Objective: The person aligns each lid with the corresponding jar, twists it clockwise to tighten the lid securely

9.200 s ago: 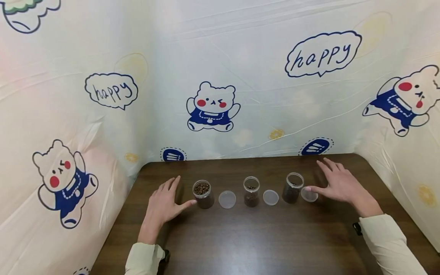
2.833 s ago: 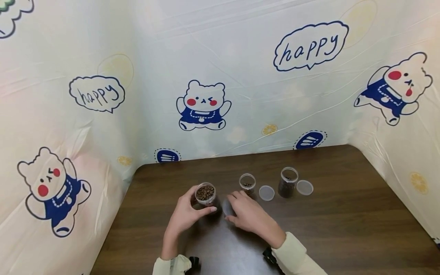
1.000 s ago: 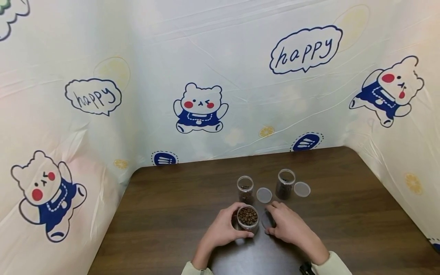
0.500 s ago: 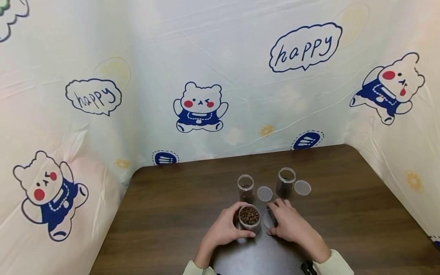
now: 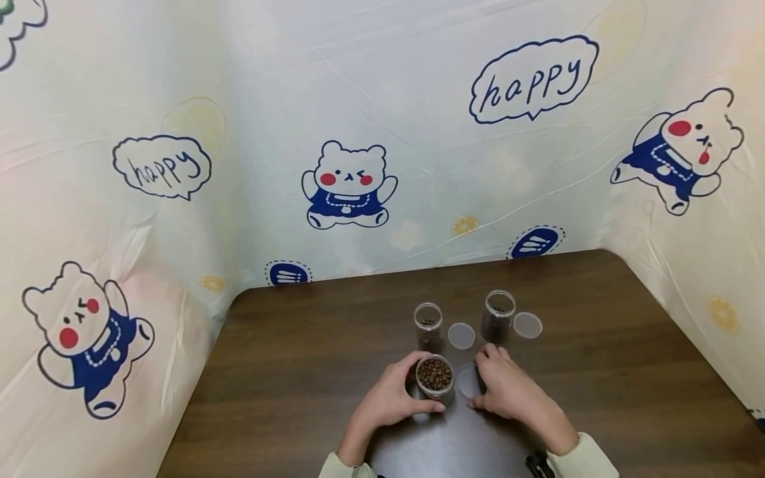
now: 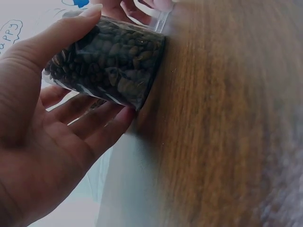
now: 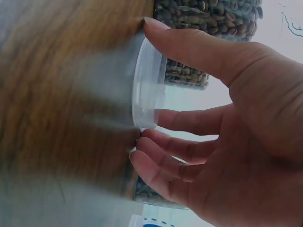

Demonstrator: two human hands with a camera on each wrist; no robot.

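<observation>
In the head view my left hand (image 5: pixel 391 396) grips an open clear jar of brown beans (image 5: pixel 434 375), thumb in front and fingers behind. The left wrist view shows the jar (image 6: pixel 106 61) standing on the table between thumb and fingers. To its right, a clear round lid (image 5: pixel 469 382) lies flat on the table, beside my right hand (image 5: pixel 510 388). In the right wrist view the lid (image 7: pixel 149 85) is between the thumb and loosely bent fingers of that hand (image 7: pixel 227 109); an index fingertip touches or nearly touches its edge.
Behind stand two more open jars, one partly filled with beans (image 5: pixel 429 335) and one with dark contents (image 5: pixel 497 322). A lid (image 5: pixel 461 336) lies between them, another lid (image 5: pixel 528 325) to the right. A printed cloth (image 5: pixel 358 79) surrounds the brown table (image 5: pixel 287 385).
Since the earlier frames, the bean jar and its neighbouring lid have moved right, in front of the other jars. Over the last half second my right hand has shifted slightly right, exposing more of the lid.
</observation>
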